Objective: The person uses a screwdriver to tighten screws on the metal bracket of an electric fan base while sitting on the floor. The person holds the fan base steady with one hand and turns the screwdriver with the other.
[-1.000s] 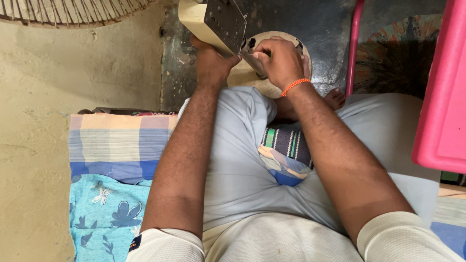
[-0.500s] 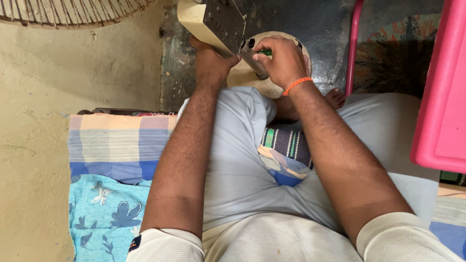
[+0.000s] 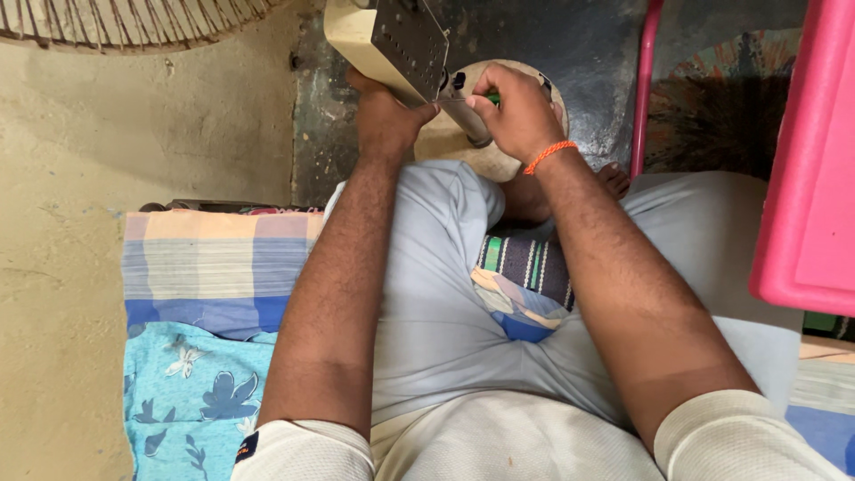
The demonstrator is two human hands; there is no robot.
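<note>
At about twelve o'clock in the head view, the left hand (image 3: 385, 120) braces a cream-cased box with a dark perforated metal plate (image 3: 392, 40), its grip closed around the lower corner, fingers hidden behind the casing. Just to its three o'clock, the right hand (image 3: 517, 116), with an orange thread at the wrist, has its grip wrapped around a green-handled tool (image 3: 476, 120) whose grey barrel points at the box's lower edge; the tip is hidden. The box looks rigid and moderately heavy, with hard corners and a smooth case that could slip, so holding it at the corner and edges, clear of the plate, seems soundest. Both sit above a round wooden block (image 3: 463, 151) on the floor, beyond the person's knees.
</note>
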